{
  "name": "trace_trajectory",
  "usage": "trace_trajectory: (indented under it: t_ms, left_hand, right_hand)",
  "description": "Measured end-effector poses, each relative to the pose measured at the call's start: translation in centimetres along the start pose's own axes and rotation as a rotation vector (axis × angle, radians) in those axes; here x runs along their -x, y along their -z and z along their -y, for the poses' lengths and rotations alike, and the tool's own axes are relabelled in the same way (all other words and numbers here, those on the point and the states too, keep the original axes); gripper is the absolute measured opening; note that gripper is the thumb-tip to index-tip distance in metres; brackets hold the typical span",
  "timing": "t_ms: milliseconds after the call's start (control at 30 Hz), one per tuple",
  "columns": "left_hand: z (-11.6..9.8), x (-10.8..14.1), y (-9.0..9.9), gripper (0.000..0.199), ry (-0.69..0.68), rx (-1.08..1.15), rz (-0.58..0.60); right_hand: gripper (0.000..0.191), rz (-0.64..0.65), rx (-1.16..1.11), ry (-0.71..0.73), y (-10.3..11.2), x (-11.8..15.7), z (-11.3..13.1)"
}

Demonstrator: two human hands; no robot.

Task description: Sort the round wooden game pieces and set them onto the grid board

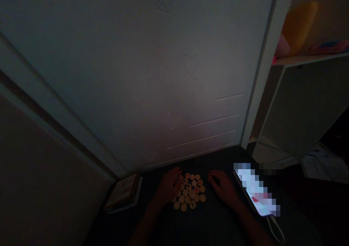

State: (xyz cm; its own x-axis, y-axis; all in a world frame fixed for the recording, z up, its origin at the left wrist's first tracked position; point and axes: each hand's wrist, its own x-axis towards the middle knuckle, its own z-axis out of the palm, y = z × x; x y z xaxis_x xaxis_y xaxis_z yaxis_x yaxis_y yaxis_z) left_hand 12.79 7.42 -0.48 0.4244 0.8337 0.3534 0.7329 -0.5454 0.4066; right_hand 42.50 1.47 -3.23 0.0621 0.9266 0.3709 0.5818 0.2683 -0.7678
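Observation:
A cluster of round wooden Chinese chess pieces (188, 193) lies on a dark tabletop (188, 227). Several show red or dark marks; the others look plain on top. Over the left edge of the cluster rests my left hand (170, 186), its fingers stretched out and touching or just above some pieces, which it partly covers. My right hand (221, 186) lies on the table to the right of the pieces, apart from them. Its fingers are loosely bent, with a gap by the thumb, and I see nothing in it. Dim light hides the finer detail.
Left of the pieces, a small stack of books or boxes (124, 193) stands by the wall. A lit phone (253, 191) with a white cable (276, 229) lies to the right. Behind rises a pale panel (136, 93) with heart patterns. Shelves (311, 60) stand at right.

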Motion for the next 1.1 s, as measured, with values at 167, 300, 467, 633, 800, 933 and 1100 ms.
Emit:
trace_trajectory:
  t_ms: [167, 300, 467, 633, 800, 933, 1100]
  left_hand:
    - [-0.4, 2.4, 0.9, 0.040, -0.014, -0.065, -0.007]
    - [0.7, 4.7, 0.5, 0.040, 0.044, -0.063, -0.105]
    - [1.7, 6.4, -0.4, 0.043, 0.092, -0.068, -0.178]
    - [1.0, 6.0, -0.2, 0.052, 0.091, -0.108, -0.111]
    - [0.6, 6.1, 0.0, 0.056, 0.062, -0.110, -0.075]
    - [0.3, 6.1, 0.1, 0.059, 0.069, -0.110, -0.029]
    - [-0.8, 6.4, 0.8, 0.065, 0.051, -0.083, 0.001]
  right_hand:
    - [0.019, -0.034, 0.061, 0.105, -0.3, 0.5, 2.5]
    - [0.010, 0.210, 0.107, 0.310, -1.6, 1.9, 5.6]
    - [0.014, 0.274, 0.169, 0.340, -3.4, 2.5, 7.0]
    - [0.008, 0.247, 0.138, 0.333, -2.8, 2.2, 6.9]
    - [0.017, 0.071, 0.147, 0.156, 0.1, 3.0, 3.8]
    - [0.021, 0.101, 0.199, 0.124, 1.7, 4.8, 0.7]
    - [0.047, 0.155, 0.276, 0.078, 2.2, 6.3, 0.3]
